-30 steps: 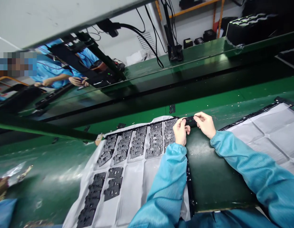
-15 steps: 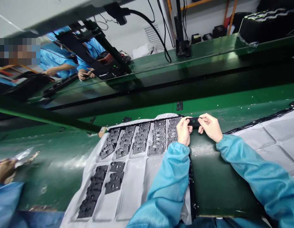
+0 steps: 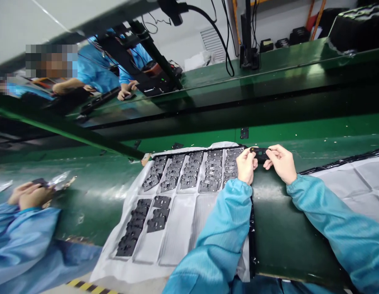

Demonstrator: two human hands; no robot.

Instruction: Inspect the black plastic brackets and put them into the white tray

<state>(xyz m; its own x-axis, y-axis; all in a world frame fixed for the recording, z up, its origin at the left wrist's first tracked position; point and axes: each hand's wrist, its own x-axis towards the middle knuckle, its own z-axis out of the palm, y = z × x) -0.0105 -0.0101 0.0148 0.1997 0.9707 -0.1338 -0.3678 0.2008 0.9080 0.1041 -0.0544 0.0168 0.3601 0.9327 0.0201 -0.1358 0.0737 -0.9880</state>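
Observation:
A thin black plate with cut-outs (image 3: 261,154) is held level between my two hands, above the green bench. My left hand (image 3: 247,164) pinches its left end, close to the tray's far right corner. The fingers of my right hand (image 3: 281,161) close on the other end. To the left lies a tray lined with white sheet (image 3: 177,228), divided into compartments. Overlapping black plates (image 3: 191,173) fill its back row. In the front row, two left compartments hold more black plates (image 3: 158,214); my left sleeve covers part of the tray.
Another white-lined tray (image 3: 345,179) lies at the right. One loose black plate (image 3: 244,133) sits on the green bench (image 3: 94,188) behind. A co-worker's hands (image 3: 33,194) hold a dark piece at left. A green beam (image 3: 85,132) slants overhead.
The view has shifted, so the bench things appear further right and slightly higher. More of the left co-worker's arms and hands shows. Both my hands keep their hold on the black plate.

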